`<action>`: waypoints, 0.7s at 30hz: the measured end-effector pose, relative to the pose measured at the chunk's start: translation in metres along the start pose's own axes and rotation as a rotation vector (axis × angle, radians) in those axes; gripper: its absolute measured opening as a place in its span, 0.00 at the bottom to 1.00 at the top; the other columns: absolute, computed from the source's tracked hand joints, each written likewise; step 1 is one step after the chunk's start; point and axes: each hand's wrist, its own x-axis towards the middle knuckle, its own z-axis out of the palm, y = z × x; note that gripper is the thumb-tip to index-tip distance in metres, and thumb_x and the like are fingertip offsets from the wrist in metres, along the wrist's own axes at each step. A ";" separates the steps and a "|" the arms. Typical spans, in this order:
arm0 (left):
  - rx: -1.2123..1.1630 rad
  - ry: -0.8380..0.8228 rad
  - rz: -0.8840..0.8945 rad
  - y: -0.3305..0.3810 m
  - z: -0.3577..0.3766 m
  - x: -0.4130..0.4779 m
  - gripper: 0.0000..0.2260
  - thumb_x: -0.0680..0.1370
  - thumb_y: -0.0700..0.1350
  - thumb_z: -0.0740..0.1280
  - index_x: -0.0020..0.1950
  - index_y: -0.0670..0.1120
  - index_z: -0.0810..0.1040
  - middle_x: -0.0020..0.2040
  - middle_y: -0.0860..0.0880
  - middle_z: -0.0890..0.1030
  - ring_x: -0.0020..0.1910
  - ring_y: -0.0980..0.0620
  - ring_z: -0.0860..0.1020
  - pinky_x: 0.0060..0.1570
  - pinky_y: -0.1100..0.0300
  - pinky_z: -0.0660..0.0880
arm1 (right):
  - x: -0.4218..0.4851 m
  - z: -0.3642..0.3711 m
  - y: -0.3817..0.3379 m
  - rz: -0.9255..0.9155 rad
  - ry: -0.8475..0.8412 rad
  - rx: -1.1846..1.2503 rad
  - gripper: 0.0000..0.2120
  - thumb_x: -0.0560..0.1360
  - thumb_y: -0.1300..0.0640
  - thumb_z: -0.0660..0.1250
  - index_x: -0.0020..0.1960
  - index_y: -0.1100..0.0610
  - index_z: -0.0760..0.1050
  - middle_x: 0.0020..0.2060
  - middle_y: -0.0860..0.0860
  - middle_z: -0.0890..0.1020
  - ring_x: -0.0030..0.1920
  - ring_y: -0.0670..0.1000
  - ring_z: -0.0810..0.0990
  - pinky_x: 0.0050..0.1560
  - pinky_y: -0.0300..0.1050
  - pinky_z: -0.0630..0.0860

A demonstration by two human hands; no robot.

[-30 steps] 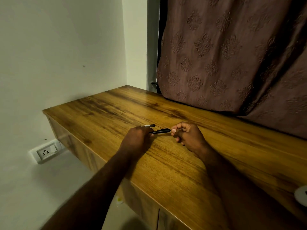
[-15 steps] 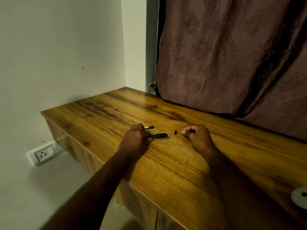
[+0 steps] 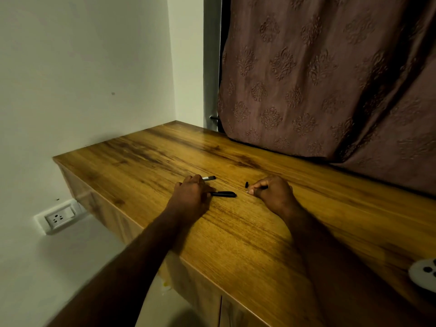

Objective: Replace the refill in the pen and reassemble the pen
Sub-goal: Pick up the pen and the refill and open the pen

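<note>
tip piece [image 3: 246, 184] now off and lying on desk [image 3: 236, 232] between the hands; left hand [image 3: 188, 197] grips pen barrel [image 3: 224, 194], right hand [image 3: 273, 192] curled, contents unclear, so refill pull looks next

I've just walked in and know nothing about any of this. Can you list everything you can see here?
table: one, brown wood, fills the middle; cupboard doors below.
pen barrel: one, black, sticks out of the left hand, pointing right.
second pen part: one, grey with a dark tip, pokes out behind the left hand.
small piece: one, black, on the table just left of the right hand.
curtain: one, patterned mauve-brown, hangs behind the table.
wall socket: one, white, low on the left wall.
round object: one, white, at the table's right edge, cut off.
left hand: one, grips the pen barrel.
right hand: one, fingers curled, on the table; unclear whether it holds anything.
</note>
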 end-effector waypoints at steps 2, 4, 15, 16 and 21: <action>0.003 -0.010 -0.013 0.000 0.000 0.000 0.13 0.77 0.46 0.64 0.61 0.53 0.79 0.58 0.45 0.75 0.57 0.45 0.72 0.53 0.49 0.69 | 0.000 0.000 0.001 -0.001 -0.019 0.009 0.16 0.67 0.49 0.76 0.28 0.31 0.77 0.34 0.33 0.81 0.48 0.43 0.81 0.63 0.59 0.71; 0.002 -0.004 -0.024 0.000 0.001 0.001 0.13 0.78 0.47 0.64 0.61 0.53 0.79 0.58 0.45 0.75 0.57 0.45 0.72 0.54 0.50 0.69 | 0.001 -0.001 0.001 -0.006 -0.027 0.017 0.17 0.68 0.50 0.77 0.29 0.30 0.77 0.33 0.33 0.80 0.48 0.43 0.81 0.63 0.60 0.71; -0.007 0.057 -0.031 -0.003 0.003 0.000 0.13 0.76 0.51 0.63 0.59 0.53 0.80 0.55 0.47 0.77 0.55 0.46 0.74 0.53 0.49 0.70 | 0.000 -0.008 0.001 0.093 0.035 0.366 0.08 0.71 0.58 0.74 0.37 0.46 0.82 0.41 0.45 0.84 0.50 0.49 0.82 0.60 0.51 0.76; -0.008 0.063 -0.034 -0.003 0.003 0.000 0.15 0.75 0.52 0.61 0.58 0.52 0.80 0.55 0.47 0.77 0.55 0.45 0.74 0.53 0.48 0.70 | -0.001 -0.010 0.001 0.108 0.058 0.414 0.07 0.72 0.59 0.74 0.40 0.48 0.82 0.43 0.47 0.85 0.51 0.49 0.82 0.61 0.51 0.76; 0.006 0.102 -0.033 -0.003 0.006 0.001 0.12 0.74 0.49 0.64 0.56 0.50 0.81 0.54 0.46 0.78 0.54 0.44 0.75 0.53 0.48 0.71 | -0.004 -0.007 0.002 0.098 0.200 0.417 0.04 0.73 0.55 0.72 0.41 0.46 0.82 0.43 0.45 0.85 0.48 0.47 0.82 0.58 0.53 0.78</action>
